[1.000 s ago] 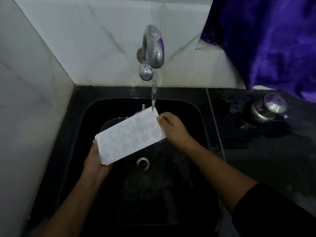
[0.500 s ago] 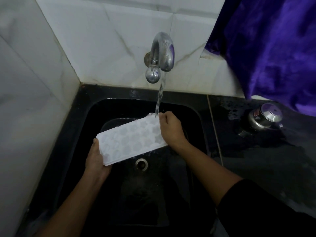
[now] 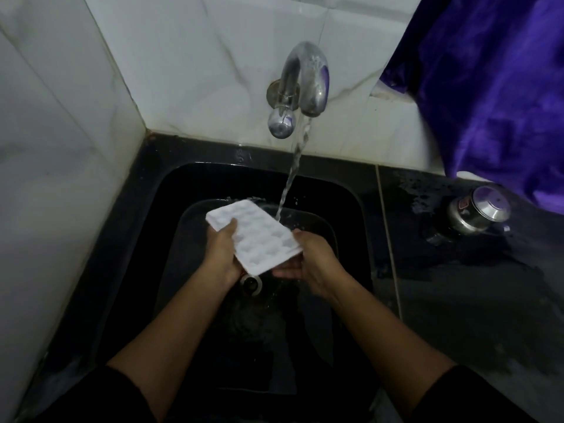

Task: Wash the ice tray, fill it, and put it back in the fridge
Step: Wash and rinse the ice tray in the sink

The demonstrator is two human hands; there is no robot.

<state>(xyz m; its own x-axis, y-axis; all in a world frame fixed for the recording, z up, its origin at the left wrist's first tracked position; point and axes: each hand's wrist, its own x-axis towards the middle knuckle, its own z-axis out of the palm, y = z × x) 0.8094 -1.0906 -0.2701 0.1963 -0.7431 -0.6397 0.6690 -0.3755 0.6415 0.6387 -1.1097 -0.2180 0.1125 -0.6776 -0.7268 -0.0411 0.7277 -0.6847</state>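
Bumpy white ice tray [image 3: 256,236], left hand [image 3: 221,254], right hand [image 3: 311,264], each grip clamped on it

The ice tray [image 3: 256,236] hides the right hand's [image 3: 317,264] fingertips (those underneath) and part of the drain [image 3: 253,283]. At 2 o'clock the purple cloth [image 3: 488,87] runs past the edge.

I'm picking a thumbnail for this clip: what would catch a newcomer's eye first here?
The white ice tray stands out most, held tilted by the left hand and right hand over the black sink at centre. Above it, the chrome tap on the tiled wall runs a stream of water down to the tray's far edge. At upper right hangs a bright purple cloth.
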